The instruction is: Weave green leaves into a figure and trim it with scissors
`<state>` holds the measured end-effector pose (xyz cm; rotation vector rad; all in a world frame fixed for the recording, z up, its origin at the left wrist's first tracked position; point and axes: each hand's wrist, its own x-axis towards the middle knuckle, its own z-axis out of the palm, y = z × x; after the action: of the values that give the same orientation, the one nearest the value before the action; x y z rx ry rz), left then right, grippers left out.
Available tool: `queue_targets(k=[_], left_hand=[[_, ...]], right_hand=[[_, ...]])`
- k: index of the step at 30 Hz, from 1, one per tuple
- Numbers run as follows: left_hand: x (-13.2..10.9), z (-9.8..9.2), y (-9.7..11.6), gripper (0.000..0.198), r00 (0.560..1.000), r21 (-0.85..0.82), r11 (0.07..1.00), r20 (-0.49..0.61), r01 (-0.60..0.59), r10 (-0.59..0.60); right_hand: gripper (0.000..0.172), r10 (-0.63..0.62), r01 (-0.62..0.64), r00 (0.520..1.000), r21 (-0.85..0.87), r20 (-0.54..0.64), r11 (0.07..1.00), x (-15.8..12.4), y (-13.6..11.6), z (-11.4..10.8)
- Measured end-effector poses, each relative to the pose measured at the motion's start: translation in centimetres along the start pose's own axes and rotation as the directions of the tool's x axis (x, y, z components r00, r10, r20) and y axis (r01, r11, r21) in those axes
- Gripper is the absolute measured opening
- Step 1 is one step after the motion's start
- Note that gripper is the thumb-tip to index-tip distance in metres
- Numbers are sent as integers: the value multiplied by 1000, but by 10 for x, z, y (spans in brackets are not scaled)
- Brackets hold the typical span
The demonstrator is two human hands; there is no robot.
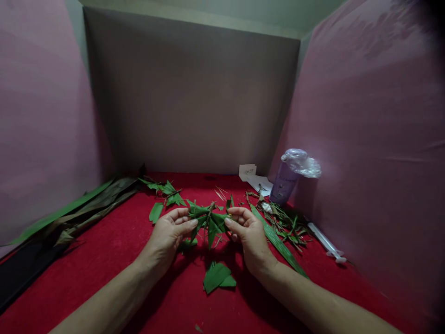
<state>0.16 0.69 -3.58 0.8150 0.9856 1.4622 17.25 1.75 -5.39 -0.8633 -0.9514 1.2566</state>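
The red worktop (181,301) spreads beneath the folded green-leaf piece (216,221), which the left hand (170,229) and right hand (249,232) hold at its opposite ends, each grip pinched on it between thumb and fingers. Beyond the piece to its right stands a purple cup (283,185), a plastic syringe (323,241) lies well to its right, and thin pale sticks (221,193) lie just behind it.
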Motion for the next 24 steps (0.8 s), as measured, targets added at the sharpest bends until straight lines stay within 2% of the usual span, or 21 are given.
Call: queue_targets(k=[10,17,24], left_hand=[[-1,0,1,31,1000,14,1000,-1,24,-24],[-3,-1,5,17,996,26,997,54,67,-69],[-1,0,3,9,994,12,994,29,104,-104]], right_hand=[[29,-10,10,1000,17,29,1000,1,3,-2],[30,-3,2,1000,12,24,1000,1,1,-1],[30,5,-6,1000,18,21,1000,0,1,-1]])
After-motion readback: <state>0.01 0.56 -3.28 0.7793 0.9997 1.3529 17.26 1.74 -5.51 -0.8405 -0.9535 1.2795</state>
